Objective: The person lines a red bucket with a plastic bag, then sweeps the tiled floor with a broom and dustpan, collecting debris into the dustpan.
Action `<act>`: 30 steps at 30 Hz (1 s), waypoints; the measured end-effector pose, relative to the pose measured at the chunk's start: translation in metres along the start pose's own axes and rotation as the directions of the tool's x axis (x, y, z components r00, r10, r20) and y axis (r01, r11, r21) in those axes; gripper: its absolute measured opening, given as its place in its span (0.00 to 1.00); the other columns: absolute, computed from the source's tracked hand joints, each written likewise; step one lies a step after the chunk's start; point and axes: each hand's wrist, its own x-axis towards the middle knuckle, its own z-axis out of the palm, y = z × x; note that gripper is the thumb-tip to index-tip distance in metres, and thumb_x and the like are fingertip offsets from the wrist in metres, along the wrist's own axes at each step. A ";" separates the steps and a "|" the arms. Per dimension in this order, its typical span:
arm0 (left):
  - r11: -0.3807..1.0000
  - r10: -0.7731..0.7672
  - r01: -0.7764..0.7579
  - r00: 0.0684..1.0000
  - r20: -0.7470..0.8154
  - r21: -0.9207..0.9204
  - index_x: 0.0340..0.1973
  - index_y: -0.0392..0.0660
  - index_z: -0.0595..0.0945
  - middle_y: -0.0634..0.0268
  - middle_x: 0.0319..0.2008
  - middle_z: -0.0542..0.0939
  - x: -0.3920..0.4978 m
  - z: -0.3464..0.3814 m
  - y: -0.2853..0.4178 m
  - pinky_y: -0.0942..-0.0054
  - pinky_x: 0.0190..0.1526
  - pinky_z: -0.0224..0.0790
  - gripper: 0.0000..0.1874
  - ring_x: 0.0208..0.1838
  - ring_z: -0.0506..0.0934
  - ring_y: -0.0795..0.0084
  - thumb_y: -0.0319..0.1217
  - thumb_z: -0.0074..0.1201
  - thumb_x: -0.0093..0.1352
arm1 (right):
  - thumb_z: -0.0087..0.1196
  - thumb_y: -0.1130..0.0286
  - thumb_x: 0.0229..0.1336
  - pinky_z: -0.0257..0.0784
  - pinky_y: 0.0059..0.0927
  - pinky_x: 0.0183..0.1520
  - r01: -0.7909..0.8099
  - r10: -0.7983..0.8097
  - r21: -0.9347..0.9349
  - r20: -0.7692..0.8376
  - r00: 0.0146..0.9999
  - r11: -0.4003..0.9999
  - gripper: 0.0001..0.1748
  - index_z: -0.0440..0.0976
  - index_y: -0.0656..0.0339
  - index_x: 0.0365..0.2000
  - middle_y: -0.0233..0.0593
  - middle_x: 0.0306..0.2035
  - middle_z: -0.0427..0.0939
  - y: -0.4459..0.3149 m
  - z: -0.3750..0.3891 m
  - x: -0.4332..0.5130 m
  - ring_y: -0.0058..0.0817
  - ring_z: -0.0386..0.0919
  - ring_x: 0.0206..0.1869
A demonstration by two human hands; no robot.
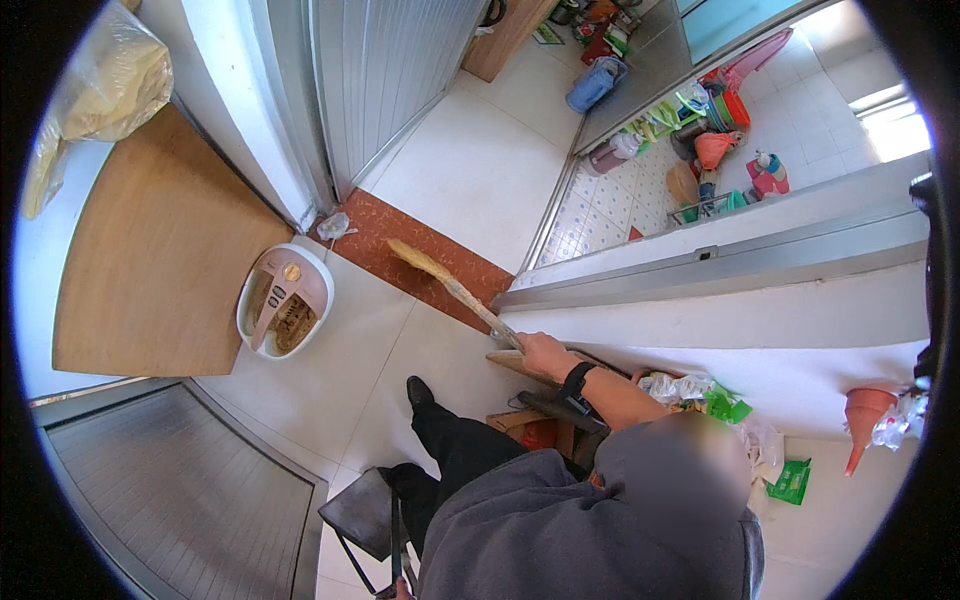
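My right hand [546,355], with a dark band on the wrist, grips a straw broom [442,279]. Its pale tip reaches out over a reddish-brown marbled threshold strip [375,217] in a doorway. Only a small part of my left hand [403,589] shows at the bottom edge. It is closed on the black frame of a small chair [367,517] with a dark seat, beside my leg. A wooden board [504,362] lies just below my right hand. My black shoe [419,390] is on the pale floor tiles.
A pink and white foot-bath basin [324,289] stands beside a curved wooden tabletop [150,262]. A crumpled plastic bag [334,226] lies at the door frame. Through the right opening are bottles and basins [727,109]. Bags [724,401] and a funnel [870,416] are at right.
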 end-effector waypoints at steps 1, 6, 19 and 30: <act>1.000 0.016 -0.016 1.000 0.008 -0.010 0.37 0.31 0.85 0.51 0.32 0.85 -0.001 -0.001 0.011 0.57 0.43 0.74 0.22 0.35 0.80 0.59 0.40 0.73 0.63 | 0.57 0.47 0.66 0.77 0.52 0.53 0.013 -0.013 0.020 -0.022 1.000 1.000 0.30 0.78 0.65 0.52 0.61 0.43 0.84 0.004 0.003 0.004 0.58 0.82 0.48; 0.992 0.122 -0.122 0.991 0.056 0.007 0.43 0.31 0.77 0.49 0.39 0.81 0.013 -0.001 0.059 0.57 0.47 0.74 0.29 0.39 0.77 0.59 0.40 0.76 0.60 | 0.60 0.42 0.62 0.77 0.51 0.54 0.007 -0.003 0.109 -0.041 0.999 0.994 0.35 0.79 0.65 0.53 0.60 0.45 0.84 0.016 0.001 0.013 0.58 0.82 0.49; 0.801 0.564 -0.598 0.752 0.341 -0.008 0.45 0.35 0.71 0.45 0.35 0.81 0.119 0.105 0.226 0.52 0.45 0.75 0.34 0.40 0.81 0.43 0.33 0.78 0.51 | 0.60 0.55 0.61 0.78 0.57 0.49 -0.222 0.236 0.102 -0.152 0.960 0.970 0.25 0.78 0.68 0.46 0.62 0.41 0.84 0.054 -0.014 0.025 0.59 0.82 0.45; 0.644 0.626 -0.759 0.594 0.505 0.094 0.47 0.36 0.69 0.42 0.37 0.84 0.189 0.233 0.366 0.47 0.44 0.77 0.36 0.42 0.82 0.35 0.38 0.76 0.52 | 0.59 0.74 0.51 0.79 0.56 0.49 -0.465 0.487 0.170 -0.131 0.863 0.869 0.09 0.83 0.67 0.33 0.62 0.36 0.84 0.167 -0.005 0.164 0.50 0.86 0.42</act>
